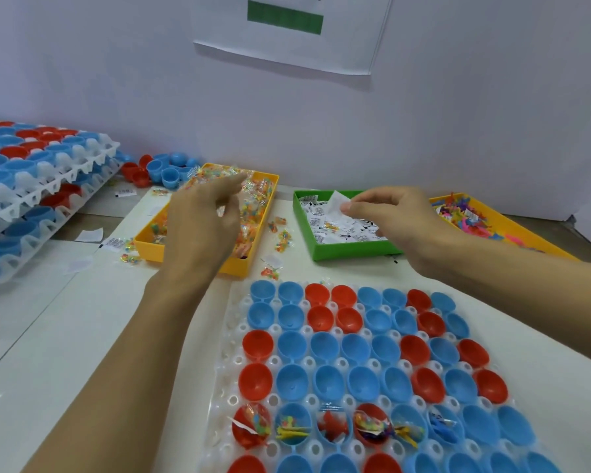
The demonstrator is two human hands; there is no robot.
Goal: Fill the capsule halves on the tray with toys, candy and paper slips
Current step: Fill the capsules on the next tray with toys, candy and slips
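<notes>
Nearby: stacked trays (48, 186) left; wall sheet (287, 32) | right hand (396, 223) pinches slip (338, 203)

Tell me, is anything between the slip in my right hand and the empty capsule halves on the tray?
Nothing visible is. The right hand pinches a paper slip above the green bin. Between that bin and the tray lies only bare table, and the empty capsule halves sit open. The left hand is off over the candy bin.
</notes>
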